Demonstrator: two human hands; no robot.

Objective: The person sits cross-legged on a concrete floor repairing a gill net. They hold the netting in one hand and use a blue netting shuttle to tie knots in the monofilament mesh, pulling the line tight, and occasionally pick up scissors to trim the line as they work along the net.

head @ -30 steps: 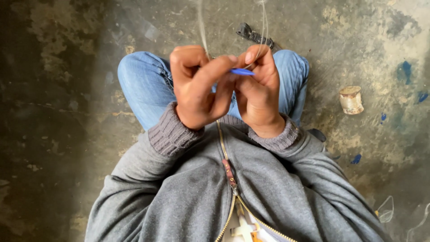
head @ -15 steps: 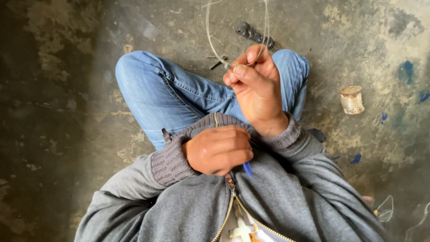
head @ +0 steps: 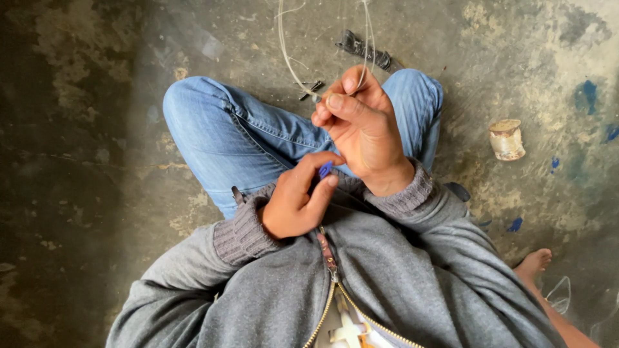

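Observation:
I sit on a stained concrete floor in blue jeans and a grey zip sweater. My right hand [head: 361, 125] is raised over my knee, fingers pinched on a thin pale wire [head: 284, 45] that loops upward out of view. My left hand [head: 298, 198] is lower, near my chest, with a small blue piece [head: 325, 170] held between thumb and fingertips. The two hands are close but apart.
A small dirty spool [head: 507, 139] stands on the floor at the right. A dark elongated tool [head: 366, 50] and a small dark clip [head: 311, 88] lie beyond my knees. A bare foot [head: 532, 263] shows at the lower right. Blue paint spots mark the floor.
My left hand dropped from the wire to my chest with the blue piece, then rose a little toward my right hand. My right hand stayed up on the wire.

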